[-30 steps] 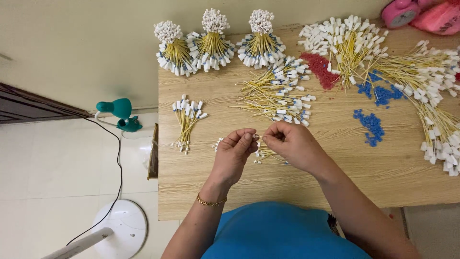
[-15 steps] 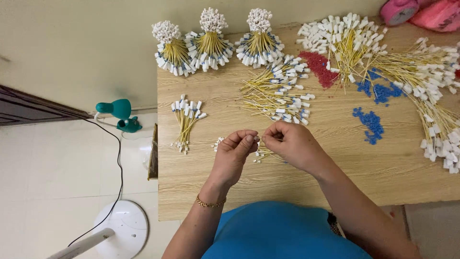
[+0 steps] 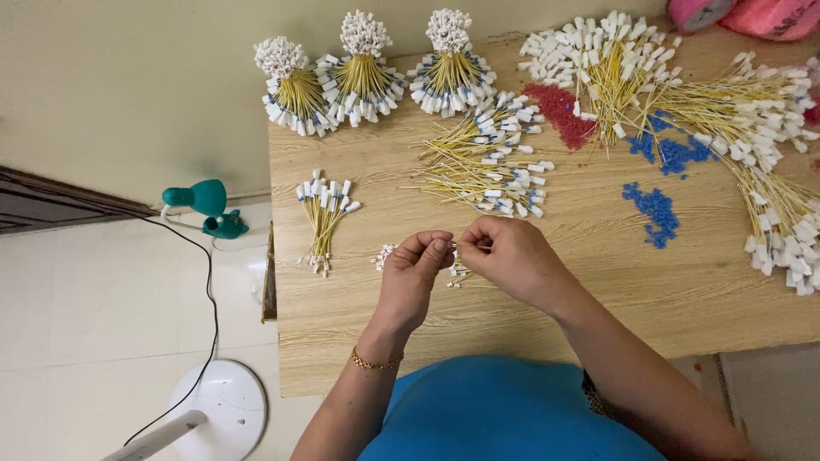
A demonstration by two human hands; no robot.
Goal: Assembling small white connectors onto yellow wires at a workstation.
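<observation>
Starting left: white fan base (image 3: 218, 405) on the floor, green lamp (image 3: 205, 205) beside the table (image 3: 726, 299). Small bundle of yellow tagged ties (image 3: 323, 213) lies flat, three upright bundles (image 3: 367, 60) stand at the far edge. Left hand (image 3: 414, 277), fingers pinched shut on a small tie piece (image 3: 455, 256) just above the table, mid front. Right hand (image 3: 512, 256) meets it, fingers also pinched on the same piece. Loose tie pile (image 3: 487, 171) behind, red beads (image 3: 559, 111), blue beads (image 3: 653, 209), big tie heap (image 3: 752, 111) at right.

Item betw. hands (image 3: 457, 256) too small
</observation>
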